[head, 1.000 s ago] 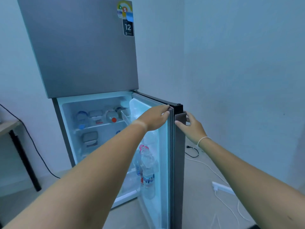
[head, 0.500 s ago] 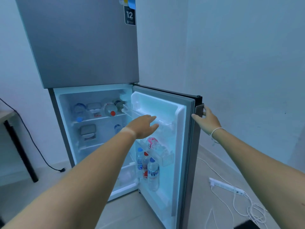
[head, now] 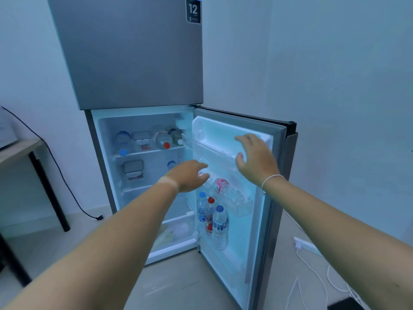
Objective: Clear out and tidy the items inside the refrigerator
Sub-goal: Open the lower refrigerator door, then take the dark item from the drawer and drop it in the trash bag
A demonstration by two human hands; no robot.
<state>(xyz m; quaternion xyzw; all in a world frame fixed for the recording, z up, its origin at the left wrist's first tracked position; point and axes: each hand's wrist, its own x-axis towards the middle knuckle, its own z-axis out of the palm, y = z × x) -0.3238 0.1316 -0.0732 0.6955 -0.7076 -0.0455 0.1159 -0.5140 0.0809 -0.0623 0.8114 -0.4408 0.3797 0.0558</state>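
The grey refrigerator (head: 134,52) stands with its lower door (head: 277,175) swung wide to the right. Bottles and containers lie on the upper inner shelf (head: 147,152); a lidded box (head: 132,167) sits on the shelf below. The door racks hold a pink-capped bottle (head: 221,185) lying down and three upright bottles (head: 212,217) lower down. My left hand (head: 190,175) reaches in front of the door's middle rack, fingers relaxed, holding nothing. My right hand (head: 257,159) hovers open before the door's top rack.
A wooden table with black legs (head: 29,153) stands at the left with a black cable hanging down. A white power strip (head: 309,245) and loose white cords lie on the floor at the right. Walls close in behind and to the right.
The lower door has swung from nearly edge-on to wide open. My right hand let go of the door's outer edge and came in front of the top rack. My left hand dropped from the door's top.
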